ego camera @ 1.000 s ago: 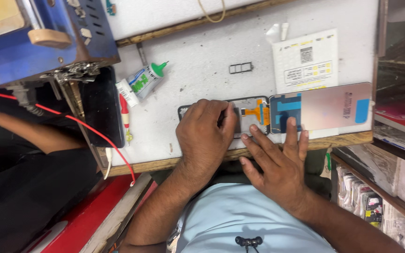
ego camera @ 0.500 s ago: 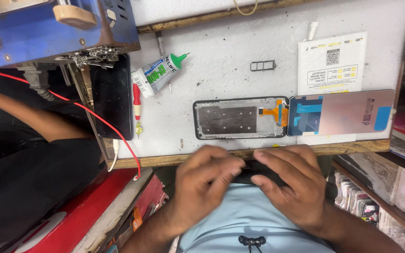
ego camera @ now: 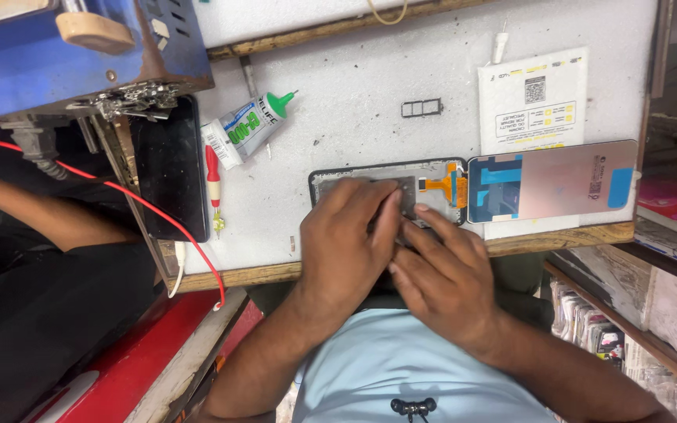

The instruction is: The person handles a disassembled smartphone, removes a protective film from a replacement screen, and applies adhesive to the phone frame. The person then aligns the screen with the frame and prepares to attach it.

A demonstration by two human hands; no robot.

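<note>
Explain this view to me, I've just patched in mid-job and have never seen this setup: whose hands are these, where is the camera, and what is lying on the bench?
There is no machine arm here. The picture comes from a camera worn on a person's head, looking down at their own two bare hands over a white bench top.

The left hand and right hand both press on an opened phone frame lying flat near the bench's front edge. Neither hand has a grip on a tool. An orange flex ribbon joins the frame to a display panel lying beside it.

Also on the bench: a glue tube with a green nozzle, a red-handled screwdriver, a small card tray, a printed paper sheet and a dark phone. A blue machine stands at the upper left. Another person's arm shows at the left.
</note>
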